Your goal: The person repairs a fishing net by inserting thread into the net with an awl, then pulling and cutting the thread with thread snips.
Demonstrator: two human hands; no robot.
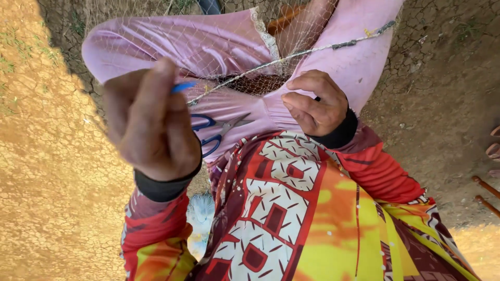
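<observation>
On the lap: a thin net (219,47) lies spread over pink cloth (208,41) on the knees, w/ a grey cord (291,54) along it.
L hand: the left hand (151,119) is up high & a bit blurry. Its fingers are closed on a small blue tool (183,87); only the tool's tip shows.
R hand: the right hand (317,101) is curled, thumb & fingers pinching at the cord and net. What sits inside the pinch is hidden.
Cord place: between the 2 hands, then on past the R hand over the far knee. Looks pulled tight.
Cord axis: long & slanted, low end near the blue tool, high end up to the right.
Blue tool way: its tip points right, toward the low end of the cord.
Scissors: blue-handled scissors (219,130) lie flat on the pink cloth, below the cord, blades to the right. No hand touches them.
Done so far: I think the work is mid-way; net & cord sit together, both hands are busy.
Left to do: can't tell how much; knots are too small to see.
Ground: dry cracked dirt (52,156) all round.
</observation>
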